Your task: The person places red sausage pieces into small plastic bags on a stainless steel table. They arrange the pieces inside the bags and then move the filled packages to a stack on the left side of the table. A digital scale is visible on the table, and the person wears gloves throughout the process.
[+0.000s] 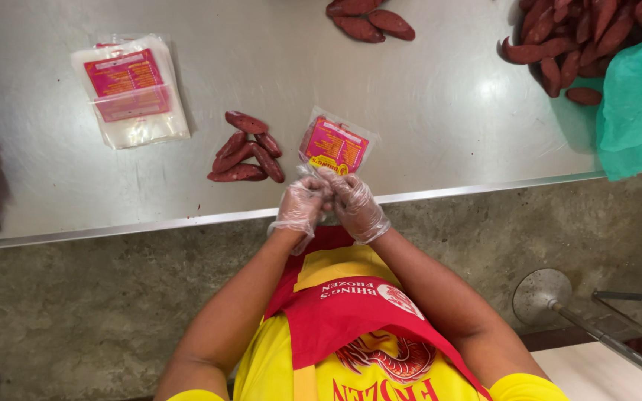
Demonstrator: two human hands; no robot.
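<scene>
Both my hands wear thin clear plastic gloves. My left hand (300, 204) and my right hand (356, 203) are pressed together at the near edge of a clear plastic bag (334, 145) with a pink and yellow label, each gripping its open end. The bag lies on the steel table (425, 96) just past the table's front edge. Left of the bag lies a small heap of several dark red sausages (245, 152), apart from both hands.
A stack of labelled clear bags (129, 89) lies at the far left. More sausages (369, 21) sit at the top middle and in a big pile (574, 41) at the top right, beside a green cloth (640, 100). A metal stool (548, 293) stands on the floor at right.
</scene>
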